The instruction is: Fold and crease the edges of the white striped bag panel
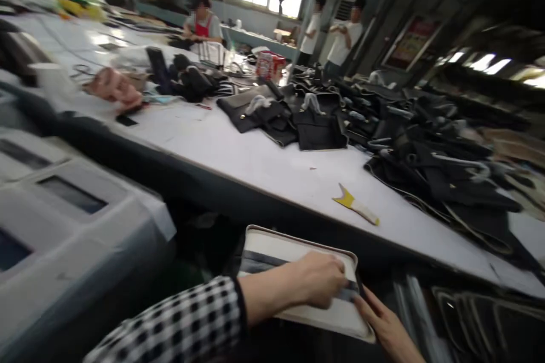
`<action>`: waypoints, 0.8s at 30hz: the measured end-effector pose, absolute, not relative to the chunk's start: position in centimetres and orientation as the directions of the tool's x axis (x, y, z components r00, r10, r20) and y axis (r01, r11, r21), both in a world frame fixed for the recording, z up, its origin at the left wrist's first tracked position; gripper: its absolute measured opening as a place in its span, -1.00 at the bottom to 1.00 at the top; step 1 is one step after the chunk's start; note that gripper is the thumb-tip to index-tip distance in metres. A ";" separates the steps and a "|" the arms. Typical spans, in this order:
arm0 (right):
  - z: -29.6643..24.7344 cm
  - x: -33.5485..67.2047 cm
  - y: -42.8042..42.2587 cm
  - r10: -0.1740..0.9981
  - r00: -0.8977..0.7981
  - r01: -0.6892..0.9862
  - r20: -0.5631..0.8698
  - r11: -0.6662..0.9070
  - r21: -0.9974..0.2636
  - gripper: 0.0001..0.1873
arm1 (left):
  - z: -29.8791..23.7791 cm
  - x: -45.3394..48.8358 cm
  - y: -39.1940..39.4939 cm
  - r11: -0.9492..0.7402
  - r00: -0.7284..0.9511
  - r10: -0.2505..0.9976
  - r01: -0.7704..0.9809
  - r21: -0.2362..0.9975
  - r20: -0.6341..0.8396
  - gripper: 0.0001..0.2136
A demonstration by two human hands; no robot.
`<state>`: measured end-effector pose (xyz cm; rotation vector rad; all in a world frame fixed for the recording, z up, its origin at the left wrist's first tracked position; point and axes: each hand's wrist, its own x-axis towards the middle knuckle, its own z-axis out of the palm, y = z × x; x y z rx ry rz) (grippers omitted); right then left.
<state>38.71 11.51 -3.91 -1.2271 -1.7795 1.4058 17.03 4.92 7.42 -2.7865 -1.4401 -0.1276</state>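
The cream, round-cornered rectangular panel (293, 245), grey-striped and dark-edged, sits in the right fingers' (374, 302) grip, left fingers (338, 279) curled closed over it; from here the red-and-white box (269, 66) hides its contents

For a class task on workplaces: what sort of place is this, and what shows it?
Probably a workshop for bags or similar goods: a long white table bears many similar black pieces, and a pale striped panel is held in front of it.
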 end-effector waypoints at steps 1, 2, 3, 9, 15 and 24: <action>-4.3 38.9 11.3 0.893 -0.434 0.266 -0.122 -0.002 -0.964 -0.06 | 7.6 16.0 4.7 -0.556 0.543 0.822 0.830 0.037 0.173 -0.91; -4.6 38.8 11.3 0.889 -0.444 0.222 -0.108 -0.008 -0.975 -0.05 | 7.8 14.9 4.4 -0.522 0.496 0.827 0.853 0.032 0.264 -0.89; -4.7 38.5 11.5 0.889 -0.452 0.194 -0.077 0.014 -0.981 -0.06 | 7.9 13.7 4.1 -0.471 0.429 0.839 0.881 0.052 0.335 -0.88; -3.0 36.0 16.0 0.933 -0.358 0.219 0.046 0.132 -0.967 -0.10 | 8.3 10.6 5.1 -0.217 0.123 0.923 0.949 0.230 0.364 -0.73; -0.3 31.4 21.5 0.868 -0.496 0.153 -0.032 0.051 -0.987 -0.08 | 7.8 12.2 8.6 -0.167 0.107 0.962 0.958 0.233 0.250 -0.80; -1.4 31.5 23.8 0.750 -0.656 0.139 -0.082 0.013 -0.990 -0.21 | 7.1 14.1 9.4 -0.340 0.302 0.929 0.924 0.173 0.212 -0.64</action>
